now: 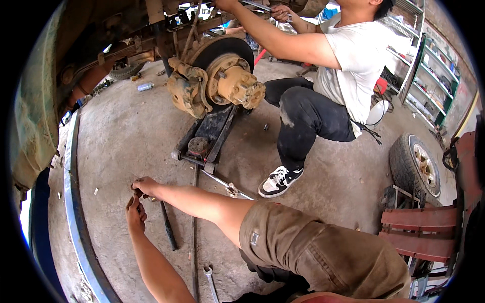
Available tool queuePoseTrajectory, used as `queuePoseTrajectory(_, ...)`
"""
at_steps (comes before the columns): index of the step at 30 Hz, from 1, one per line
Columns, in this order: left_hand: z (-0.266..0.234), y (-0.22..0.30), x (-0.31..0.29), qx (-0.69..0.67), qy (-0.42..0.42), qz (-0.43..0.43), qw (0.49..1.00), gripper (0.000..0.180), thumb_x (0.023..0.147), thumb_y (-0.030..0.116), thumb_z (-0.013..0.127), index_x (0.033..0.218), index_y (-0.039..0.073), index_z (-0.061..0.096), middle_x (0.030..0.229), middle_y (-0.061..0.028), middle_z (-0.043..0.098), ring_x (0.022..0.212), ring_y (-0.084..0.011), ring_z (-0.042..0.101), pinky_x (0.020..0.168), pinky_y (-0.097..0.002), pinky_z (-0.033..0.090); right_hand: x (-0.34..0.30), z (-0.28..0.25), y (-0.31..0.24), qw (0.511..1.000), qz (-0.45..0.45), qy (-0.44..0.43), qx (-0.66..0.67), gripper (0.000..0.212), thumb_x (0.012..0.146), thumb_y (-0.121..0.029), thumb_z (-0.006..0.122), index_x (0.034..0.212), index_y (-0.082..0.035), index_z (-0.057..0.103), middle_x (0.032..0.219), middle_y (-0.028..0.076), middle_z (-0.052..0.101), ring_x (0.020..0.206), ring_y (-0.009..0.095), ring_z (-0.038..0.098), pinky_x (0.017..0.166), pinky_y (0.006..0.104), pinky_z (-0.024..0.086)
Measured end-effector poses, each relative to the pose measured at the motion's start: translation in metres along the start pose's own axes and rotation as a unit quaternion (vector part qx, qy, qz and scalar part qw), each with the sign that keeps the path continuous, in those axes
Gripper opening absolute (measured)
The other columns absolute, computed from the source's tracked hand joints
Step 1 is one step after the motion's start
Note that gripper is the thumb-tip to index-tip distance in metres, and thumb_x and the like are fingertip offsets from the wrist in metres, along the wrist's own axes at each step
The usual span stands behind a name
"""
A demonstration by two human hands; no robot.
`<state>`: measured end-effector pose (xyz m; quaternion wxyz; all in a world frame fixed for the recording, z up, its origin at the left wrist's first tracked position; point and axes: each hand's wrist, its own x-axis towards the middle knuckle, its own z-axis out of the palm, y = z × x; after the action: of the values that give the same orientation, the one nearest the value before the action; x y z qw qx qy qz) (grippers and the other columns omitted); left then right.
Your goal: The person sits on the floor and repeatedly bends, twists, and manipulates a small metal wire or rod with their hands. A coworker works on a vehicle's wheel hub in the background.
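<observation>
On the concrete floor (126,136) beside the floor jack (204,144), the right hand (144,187) and left hand (135,214) meet, both grips pinched together on something too small to make out. A dark bar (168,224) lies just beside them, a wrench (209,280) nearer the knees.

Small dark object (137,193): pinched between the fingertips of both hands just above the concrete floor; too small to identify. Black bar (168,225): long, slim, lying flat on the concrete, one end just under the hands, running down and slightly right, beside a thin dark rod.
</observation>
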<state>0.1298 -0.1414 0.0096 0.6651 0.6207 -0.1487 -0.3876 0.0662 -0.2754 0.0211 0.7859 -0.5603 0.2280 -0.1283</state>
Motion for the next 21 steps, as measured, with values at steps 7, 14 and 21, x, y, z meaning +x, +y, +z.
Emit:
queuePoseTrajectory(7,-0.002,0.021,-0.029,0.039,0.028,0.000,0.999,0.026,0.098,0.036,0.057,0.084,0.014,0.061,0.054,0.0070,0.034,0.042,-0.0048,0.027,0.038,-0.0239,0.020,0.008,0.031,0.021,0.995,-0.062,0.071,-0.040,0.023,0.085,-0.031,0.059,0.097,-0.012,0.067,0.086,0.001,0.065,0.078,0.019,0.060,0.070,0.0369,0.048)
queuePoseTrajectory(14,-0.015,0.008,-0.019,0.092,-0.033,0.026,0.995,0.034,0.097,0.040,0.056,0.107,0.009,0.065,0.054,0.0051,0.036,0.041,-0.0069,0.030,0.039,-0.0254,0.024,0.008,-0.005,-0.002,0.977,-0.064,-0.049,-0.198,0.027,0.084,-0.028,0.065,0.102,-0.010,0.070,0.091,0.001,0.069,0.084,0.012,0.064,0.070,0.0300,0.050)
queuePoseTrajectory(21,-0.043,0.006,-0.035,0.059,0.015,0.034,0.998,0.025,0.092,0.026,0.065,0.105,0.005,0.064,0.076,-0.0045,0.065,0.045,-0.0066,0.039,0.040,-0.0236,0.024,-0.005,-0.007,-0.011,0.983,-0.018,-0.089,-0.156,0.019,0.089,-0.026,0.056,0.092,-0.010,0.066,0.084,0.003,0.069,0.079,0.015,0.067,0.066,0.0301,0.048)
